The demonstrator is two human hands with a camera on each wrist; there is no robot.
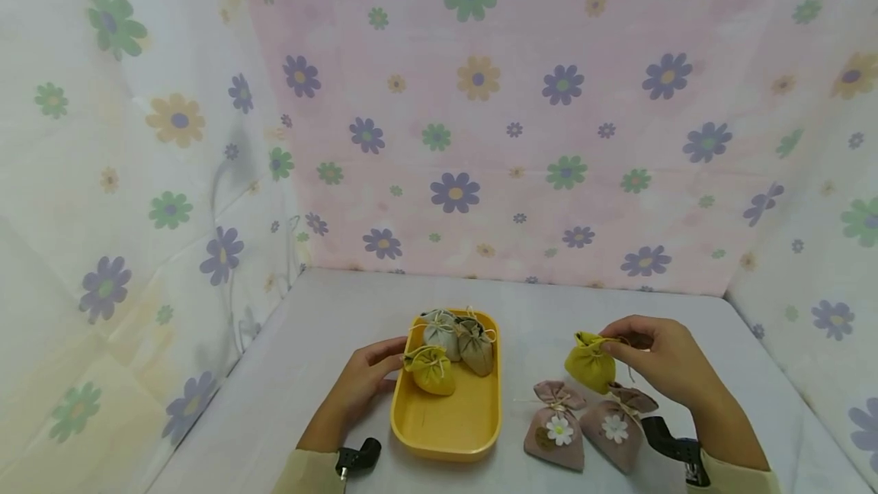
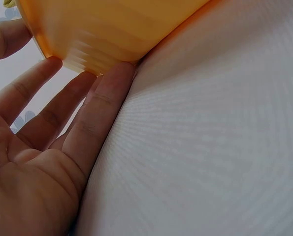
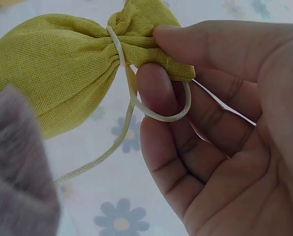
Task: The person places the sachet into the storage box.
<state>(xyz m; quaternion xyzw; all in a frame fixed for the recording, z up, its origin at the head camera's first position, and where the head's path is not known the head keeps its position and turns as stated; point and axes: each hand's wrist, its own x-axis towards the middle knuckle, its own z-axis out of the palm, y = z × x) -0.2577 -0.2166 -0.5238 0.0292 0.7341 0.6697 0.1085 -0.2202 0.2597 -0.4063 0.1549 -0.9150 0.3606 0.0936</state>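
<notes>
My right hand [image 1: 658, 353] pinches a yellow-green drawstring pouch [image 1: 591, 363] by its gathered neck. In the right wrist view, thumb and fingertips grip the cloth above a pale cord [image 3: 117, 46], whose loose end hangs down. My left hand [image 1: 366, 380] rests at the left side of a yellow plastic tray [image 1: 446, 444]. Seen from the left wrist, its fairly straight fingers [image 2: 99, 105] touch the tray's outer wall. Inside the tray lie a yellow-green pouch [image 1: 434, 373], a pale grey pouch [image 1: 441, 335] and a brownish-grey pouch [image 1: 476, 349], all toward the far end.
Two mauve pouches with white flowers lie on the white table right of the tray: one pouch [image 1: 554, 433] nearer it, the other pouch [image 1: 610, 437] beneath my right hand. Flower-printed cloth [image 1: 480, 136] walls the table at the back and both sides.
</notes>
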